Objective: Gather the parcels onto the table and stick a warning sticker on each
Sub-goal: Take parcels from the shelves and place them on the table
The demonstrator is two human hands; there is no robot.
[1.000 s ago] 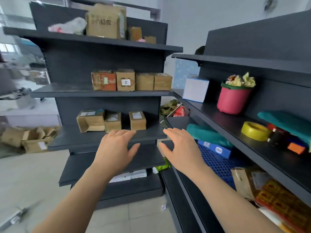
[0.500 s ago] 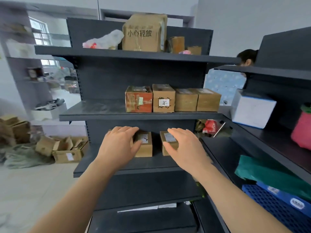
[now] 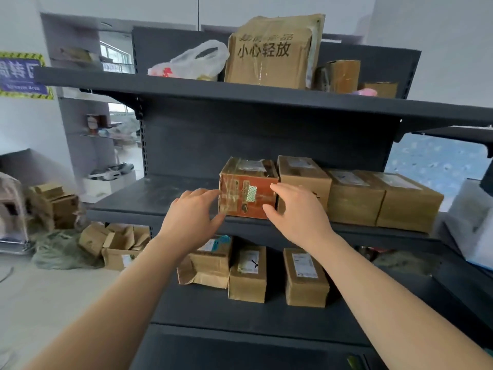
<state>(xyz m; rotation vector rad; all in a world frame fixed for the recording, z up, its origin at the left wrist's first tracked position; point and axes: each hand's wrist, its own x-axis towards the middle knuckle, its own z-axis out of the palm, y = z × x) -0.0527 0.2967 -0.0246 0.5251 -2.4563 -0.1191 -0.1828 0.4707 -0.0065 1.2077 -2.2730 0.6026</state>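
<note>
A reddish-brown taped parcel point(image 3: 246, 192) stands at the left end of a row of brown cardboard parcels point(image 3: 354, 198) on the middle shelf point(image 3: 149, 201) of a dark metal rack. My left hand point(image 3: 190, 217) reaches with straight fingers to the parcel's left front corner, at or just short of it. My right hand point(image 3: 297, 213) is spread in front of its right side, partly covering the neighbouring box point(image 3: 302, 174). Neither hand grips anything. Three more parcels point(image 3: 249, 276) sit on the shelf below.
The top shelf point(image 3: 240, 96) carries a large carton with printed characters point(image 3: 272, 52), a white plastic bag point(image 3: 198, 61) and small boxes. Flattened cartons point(image 3: 114, 244) lie on the floor at left. A second rack with a white box point(image 3: 472, 225) joins at the right.
I have come closer to the rack and both hands have risen from the lower shelf level to the reddish parcel on the middle shelf.
</note>
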